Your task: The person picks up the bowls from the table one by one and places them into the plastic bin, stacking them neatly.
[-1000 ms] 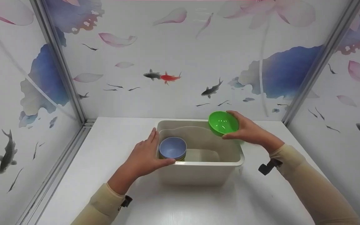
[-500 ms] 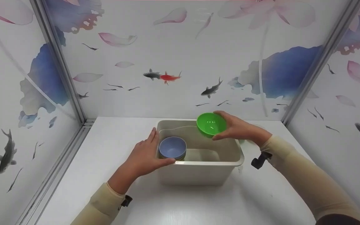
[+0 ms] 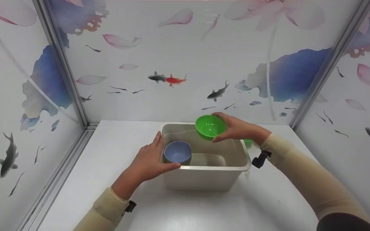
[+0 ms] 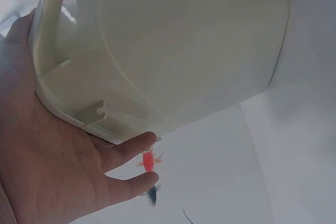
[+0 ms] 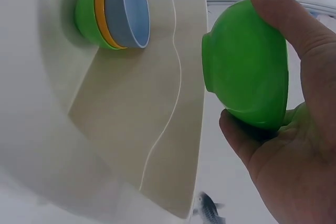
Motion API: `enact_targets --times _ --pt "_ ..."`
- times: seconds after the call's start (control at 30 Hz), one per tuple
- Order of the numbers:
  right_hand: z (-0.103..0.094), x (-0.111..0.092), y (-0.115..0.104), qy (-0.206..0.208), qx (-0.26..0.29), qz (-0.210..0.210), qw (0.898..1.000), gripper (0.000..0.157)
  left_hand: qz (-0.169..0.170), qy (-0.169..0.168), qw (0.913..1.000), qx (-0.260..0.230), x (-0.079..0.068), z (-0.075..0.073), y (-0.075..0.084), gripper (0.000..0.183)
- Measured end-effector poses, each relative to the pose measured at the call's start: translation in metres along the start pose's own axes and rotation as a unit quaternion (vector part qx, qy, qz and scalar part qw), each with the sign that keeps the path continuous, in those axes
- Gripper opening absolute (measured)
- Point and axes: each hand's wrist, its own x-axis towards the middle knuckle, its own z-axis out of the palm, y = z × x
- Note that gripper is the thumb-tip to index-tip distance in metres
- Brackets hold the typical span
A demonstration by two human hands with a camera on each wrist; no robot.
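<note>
My right hand [image 3: 234,128] grips a green bowl [image 3: 209,127] by its rim, thumb on the near side and fingers on the far side. The bowl hangs over the back of a beige plastic bin [image 3: 201,178], tilted a little toward me. Inside the bin's left end sits a stack of bowls, a blue bowl [image 3: 178,152] on top. The right wrist view shows an orange bowl [image 5: 101,9] and another green bowl [image 5: 86,17] beneath it. My left hand [image 3: 148,162] rests against the bin's left end, fingers straight, thumb along the front rim.
Another green item [image 3: 247,142] shows partly behind the bin's right end, mostly hidden by my right forearm. The bin stands on a white table [image 3: 114,144]. White panels with painted fish and petals enclose the back and sides, joined by metal posts [image 3: 61,64].
My right hand has carried the green bowl leftward, from the bin's back right corner to over its middle. The left hand and the stacked bowls have stayed put.
</note>
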Motion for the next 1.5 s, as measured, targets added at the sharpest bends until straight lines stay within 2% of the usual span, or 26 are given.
enact_targets --times 0.2,0.87,1.17,1.5 --pt "0.003 0.011 0.0 -0.015 -0.002 -0.011 1.0 0.109 -0.003 -0.002 1.0 0.006 -0.001 0.001 0.0 0.142" --pt "0.025 0.057 -0.016 -0.063 -0.046 -0.047 0.996 0.109 -0.004 -0.002 1.0 0.003 0.0 0.0 -0.001 0.142" --pt "0.038 0.067 -0.02 -0.078 -0.043 -0.055 0.994 0.106 0.003 -0.001 0.9999 0.013 0.001 0.001 -0.003 0.143" --pt "0.053 0.074 -0.021 -0.073 -0.049 -0.078 0.993 0.107 -0.012 -0.017 0.9998 0.005 0.001 0.0 -0.001 0.141"
